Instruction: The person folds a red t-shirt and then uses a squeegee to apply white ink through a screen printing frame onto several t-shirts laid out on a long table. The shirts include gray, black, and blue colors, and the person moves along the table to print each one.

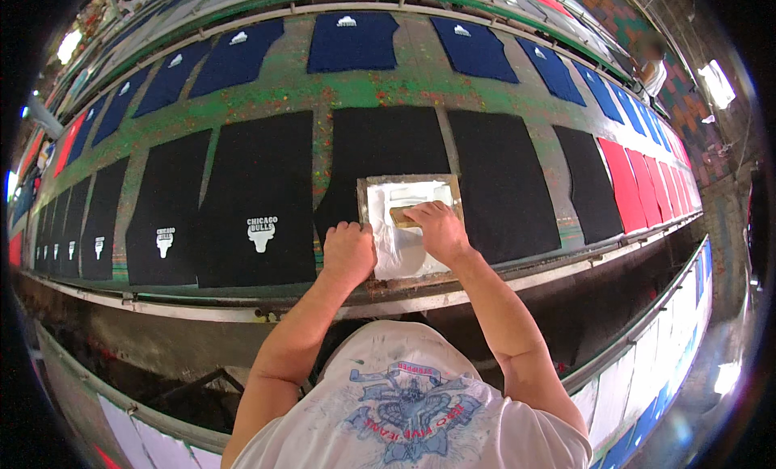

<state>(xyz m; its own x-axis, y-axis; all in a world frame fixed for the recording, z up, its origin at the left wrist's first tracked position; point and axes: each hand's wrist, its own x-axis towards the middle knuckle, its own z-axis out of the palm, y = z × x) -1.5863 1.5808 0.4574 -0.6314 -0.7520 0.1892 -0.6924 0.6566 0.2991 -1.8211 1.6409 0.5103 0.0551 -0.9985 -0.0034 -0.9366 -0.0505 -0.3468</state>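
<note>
A small wooden-framed printing screen lies on a black fabric panel right in front of me. White ink coats the inside of the frame. My left hand is closed on the frame's left side. Inside the frame, my right hand grips a wooden-handled squeegee, its blade not visible. Just to the left, another black panel bears a white printed emblem. To the right lies a plain black panel.
Blue panels with small white prints line the table's far side. Red panels continue the near row at right. A pale rail borders the near edge. Behind me is another table with white pieces. A person is at far right.
</note>
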